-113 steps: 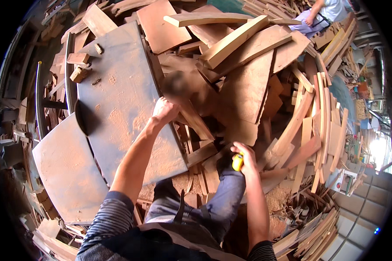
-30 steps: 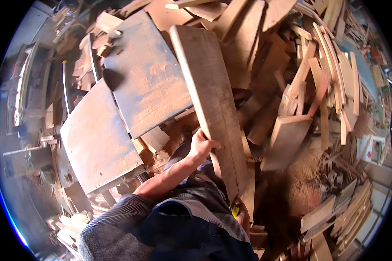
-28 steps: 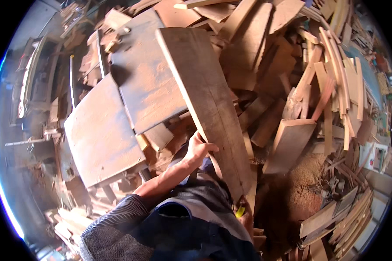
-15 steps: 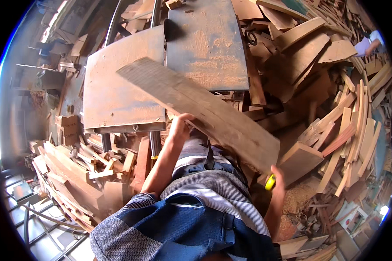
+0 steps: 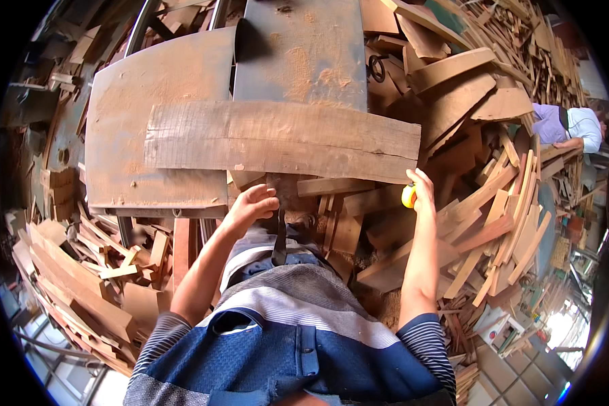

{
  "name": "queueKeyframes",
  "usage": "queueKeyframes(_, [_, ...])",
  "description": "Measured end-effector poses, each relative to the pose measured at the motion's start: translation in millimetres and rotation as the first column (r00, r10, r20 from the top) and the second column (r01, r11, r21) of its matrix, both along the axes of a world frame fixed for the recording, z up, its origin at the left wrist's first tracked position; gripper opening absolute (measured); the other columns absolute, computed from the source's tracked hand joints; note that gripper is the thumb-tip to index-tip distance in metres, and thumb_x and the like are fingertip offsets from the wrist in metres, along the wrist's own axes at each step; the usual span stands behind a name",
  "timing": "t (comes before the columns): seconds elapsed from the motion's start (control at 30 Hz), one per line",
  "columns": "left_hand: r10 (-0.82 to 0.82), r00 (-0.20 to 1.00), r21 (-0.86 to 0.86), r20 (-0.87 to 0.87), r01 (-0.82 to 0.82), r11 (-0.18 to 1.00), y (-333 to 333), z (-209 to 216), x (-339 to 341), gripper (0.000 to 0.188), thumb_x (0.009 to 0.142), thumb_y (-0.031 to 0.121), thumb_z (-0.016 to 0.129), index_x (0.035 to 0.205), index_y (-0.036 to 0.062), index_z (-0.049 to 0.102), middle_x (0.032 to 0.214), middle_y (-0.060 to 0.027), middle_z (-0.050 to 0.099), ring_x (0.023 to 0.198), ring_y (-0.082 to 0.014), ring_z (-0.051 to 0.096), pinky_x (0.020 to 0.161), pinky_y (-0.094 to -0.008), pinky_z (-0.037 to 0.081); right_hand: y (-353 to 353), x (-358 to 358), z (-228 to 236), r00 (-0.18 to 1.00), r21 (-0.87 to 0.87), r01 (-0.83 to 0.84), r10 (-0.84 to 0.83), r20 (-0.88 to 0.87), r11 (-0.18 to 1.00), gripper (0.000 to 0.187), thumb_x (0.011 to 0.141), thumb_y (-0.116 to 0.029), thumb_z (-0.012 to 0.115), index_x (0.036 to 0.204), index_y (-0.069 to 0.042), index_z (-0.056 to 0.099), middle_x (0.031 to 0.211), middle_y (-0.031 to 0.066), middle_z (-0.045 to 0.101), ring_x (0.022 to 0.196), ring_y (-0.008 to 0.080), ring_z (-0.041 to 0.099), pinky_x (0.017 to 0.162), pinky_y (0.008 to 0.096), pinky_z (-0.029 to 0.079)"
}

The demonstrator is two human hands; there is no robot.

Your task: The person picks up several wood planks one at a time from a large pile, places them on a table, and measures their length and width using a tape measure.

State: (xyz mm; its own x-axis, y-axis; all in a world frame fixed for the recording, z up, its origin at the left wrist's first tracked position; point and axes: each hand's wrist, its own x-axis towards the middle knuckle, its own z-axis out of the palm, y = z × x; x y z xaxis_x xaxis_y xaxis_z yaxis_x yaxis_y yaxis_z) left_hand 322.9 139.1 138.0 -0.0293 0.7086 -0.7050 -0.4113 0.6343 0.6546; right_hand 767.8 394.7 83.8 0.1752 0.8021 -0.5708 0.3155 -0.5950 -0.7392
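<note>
A wide wooden board (image 5: 277, 139) lies crosswise over the metal-topped machine table (image 5: 155, 74), its right end reaching past the table. My right hand (image 5: 422, 191) is closed around a yellow tape measure (image 5: 409, 196), close to the board's right end; whether the fingers touch the wood I cannot tell. Just below the board's near edge, my left hand (image 5: 252, 205) is apart from it, fingers loosely bent and holding nothing.
A dark curved piece (image 5: 247, 40) stands at the gap between the table's two sawdust-covered tops. Offcuts (image 5: 81, 284) are heaped at left, and more wood (image 5: 497, 230) is piled at right. Farther right is another person (image 5: 582, 128).
The board has swung from a slant to nearly crosswise over the table. My left hand has let go of its near edge. My right hand has moved up and forward with the tape measure.
</note>
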Motion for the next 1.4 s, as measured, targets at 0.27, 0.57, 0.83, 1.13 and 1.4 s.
queueKeyframes(0.27, [-0.47, 0.879, 0.332, -0.08, 0.468, 0.819, 56, 16, 11, 0.026, 0.094, 0.022, 0.069, 0.107, -0.0008, 0.069, 0.095, -0.01, 0.07, 0.089, -0.0169, 0.064, 0.078, -0.0329, 0.052, -116, -136, 84, 0.948, -0.175, -0.171, 0.114, -0.298, 0.97, 0.069, 0.1, -0.048, 0.061, 0.15, -0.005, 0.044, 0.116, 0.0169, 0.07, 0.088, 0.0188, 0.067, 0.059, 0.0294, 0.054])
queueKeyframes(0.57, [-0.702, 0.709, 0.446, -0.059, 0.648, 0.617, 84, -6, 11, 0.036, 0.094, 0.024, 0.073, 0.117, -0.0039, 0.068, 0.101, -0.0138, 0.075, 0.094, -0.0187, 0.066, 0.084, -0.0365, 0.054, -159, -223, 58, 0.767, -0.203, -0.552, 0.397, -0.505, 0.809, 0.085, 0.101, -0.064, 0.049, 0.161, -0.007, 0.028, 0.165, 0.0178, 0.029, 0.153, 0.0296, 0.025, 0.123, 0.0417, 0.021])
queueKeyframes(0.83, [-0.615, 0.787, 0.415, 0.056, 0.541, 0.731, 67, 4, -20, 0.032, 0.089, 0.017, 0.079, 0.112, -0.0031, 0.071, 0.098, -0.0108, 0.076, 0.09, -0.017, 0.068, 0.082, -0.0335, 0.056, -134, -278, 89, 0.639, -0.195, -0.744, 0.594, -0.489, 0.639, 0.095, 0.095, -0.07, 0.054, 0.161, -0.006, 0.026, 0.165, 0.0207, 0.029, 0.154, 0.0318, 0.023, 0.124, 0.0415, 0.02])
queueKeyframes(1.13, [-0.275, 0.958, 0.216, 0.087, 0.251, 0.944, 59, 47, -44, 0.027, 0.09, 0.016, 0.077, 0.11, -0.0006, 0.069, 0.099, -0.0045, 0.072, 0.088, -0.0121, 0.065, 0.081, -0.0299, 0.053, -95, -252, 104, 0.421, -0.054, -0.826, 0.552, -0.719, 0.561, 0.068, 0.089, -0.018, 0.068, 0.149, 0.002, 0.042, 0.129, 0.0129, 0.059, 0.115, 0.0197, 0.059, 0.1, 0.032, 0.046])
queueKeyframes(1.4, [0.446, 0.822, 0.233, -0.355, -0.384, 0.893, -8, -42, -310, 0.031, 0.094, 0.021, 0.074, 0.118, 0.0017, 0.069, 0.089, 0.0012, 0.063, 0.076, -0.0089, 0.057, 0.069, -0.025, 0.049, 0, -80, 93, 0.804, -0.029, -0.594, 0.594, -0.023, 0.804, 0.017, 0.086, -0.018, 0.078, 0.096, -0.005, 0.074, 0.073, -0.0003, 0.068, 0.059, 0.0049, 0.058, 0.051, 0.0221, 0.043])
